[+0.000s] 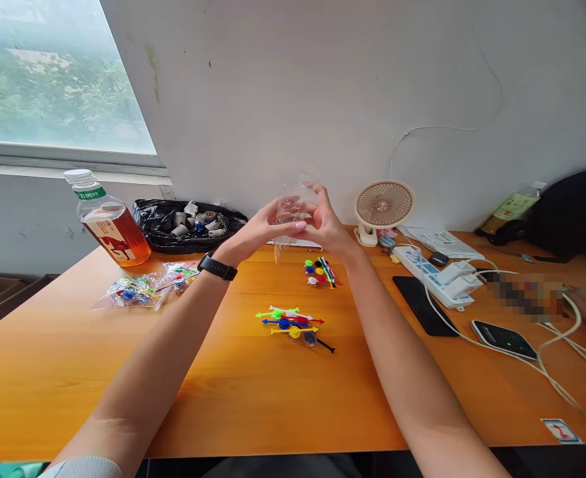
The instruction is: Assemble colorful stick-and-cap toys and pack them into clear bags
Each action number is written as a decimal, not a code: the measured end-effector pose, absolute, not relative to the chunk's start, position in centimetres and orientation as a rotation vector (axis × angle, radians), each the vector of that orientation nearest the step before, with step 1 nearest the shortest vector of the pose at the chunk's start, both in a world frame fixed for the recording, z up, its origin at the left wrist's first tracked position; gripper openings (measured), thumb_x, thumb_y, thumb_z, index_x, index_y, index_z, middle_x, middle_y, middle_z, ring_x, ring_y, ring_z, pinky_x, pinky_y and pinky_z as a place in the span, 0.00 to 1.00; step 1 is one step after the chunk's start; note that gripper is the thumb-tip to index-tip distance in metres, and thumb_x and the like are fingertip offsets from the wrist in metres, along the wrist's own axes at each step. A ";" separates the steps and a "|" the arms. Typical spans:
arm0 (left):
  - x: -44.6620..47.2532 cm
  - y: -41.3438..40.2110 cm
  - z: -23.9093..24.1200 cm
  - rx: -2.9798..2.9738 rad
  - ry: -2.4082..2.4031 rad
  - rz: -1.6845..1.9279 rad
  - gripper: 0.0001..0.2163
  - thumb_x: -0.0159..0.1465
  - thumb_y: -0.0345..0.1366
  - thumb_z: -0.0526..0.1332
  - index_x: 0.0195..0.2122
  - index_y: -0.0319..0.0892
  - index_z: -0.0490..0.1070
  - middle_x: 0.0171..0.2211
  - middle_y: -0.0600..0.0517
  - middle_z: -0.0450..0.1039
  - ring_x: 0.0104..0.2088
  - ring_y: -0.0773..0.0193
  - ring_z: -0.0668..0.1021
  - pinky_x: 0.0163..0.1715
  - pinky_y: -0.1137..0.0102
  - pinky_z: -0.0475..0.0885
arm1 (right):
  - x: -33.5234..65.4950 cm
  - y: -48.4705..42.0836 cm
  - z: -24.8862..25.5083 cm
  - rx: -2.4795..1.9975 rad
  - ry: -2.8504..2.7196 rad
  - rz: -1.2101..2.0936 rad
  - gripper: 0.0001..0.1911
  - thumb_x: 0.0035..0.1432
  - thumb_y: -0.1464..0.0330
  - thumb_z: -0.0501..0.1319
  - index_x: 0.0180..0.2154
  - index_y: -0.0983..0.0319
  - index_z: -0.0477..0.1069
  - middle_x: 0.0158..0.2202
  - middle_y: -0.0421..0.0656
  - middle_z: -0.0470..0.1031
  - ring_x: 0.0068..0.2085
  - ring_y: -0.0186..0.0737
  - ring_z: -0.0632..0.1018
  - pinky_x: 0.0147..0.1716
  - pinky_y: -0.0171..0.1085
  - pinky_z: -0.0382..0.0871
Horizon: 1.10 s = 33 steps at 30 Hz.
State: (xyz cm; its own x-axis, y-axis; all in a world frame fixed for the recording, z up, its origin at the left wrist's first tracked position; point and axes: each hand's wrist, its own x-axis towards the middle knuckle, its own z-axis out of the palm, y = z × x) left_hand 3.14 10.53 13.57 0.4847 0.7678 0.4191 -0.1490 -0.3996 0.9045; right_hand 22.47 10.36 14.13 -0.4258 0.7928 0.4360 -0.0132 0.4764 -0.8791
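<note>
A bottle is standing near packets on the desk, the left hand is holding a clear bag in its fingers, in the air beyond some arrows, the right hand is gripping it too, and a fan is standing farther right.

I count six slim multicoloured plastic arrows in the pile nearer the brown wooden table's front edge — plus two transparent plastic bottles, one round cream fan.
</note>
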 end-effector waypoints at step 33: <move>-0.1 16.1 4.1 1.866 1.079 0.985 0.31 0.57 0.55 0.74 0.54 0.41 0.72 0.42 0.50 0.75 0.41 0.57 0.77 0.45 0.63 0.71 | 17.4 10.0 9.5 -1.126 -3.093 1.227 0.04 0.55 0.73 0.69 0.36 0.63 0.79 0.33 0.40 0.83 0.34 0.37 0.79 0.31 0.32 0.65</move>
State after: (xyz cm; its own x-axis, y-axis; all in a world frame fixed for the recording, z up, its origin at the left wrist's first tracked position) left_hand -0.09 16.14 4.06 0.3474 0.9052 0.2446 0.3259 -0.3612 0.8737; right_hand 17.37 10.03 9.55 -0.7335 0.4185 -0.5356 0.6718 0.5659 -0.4779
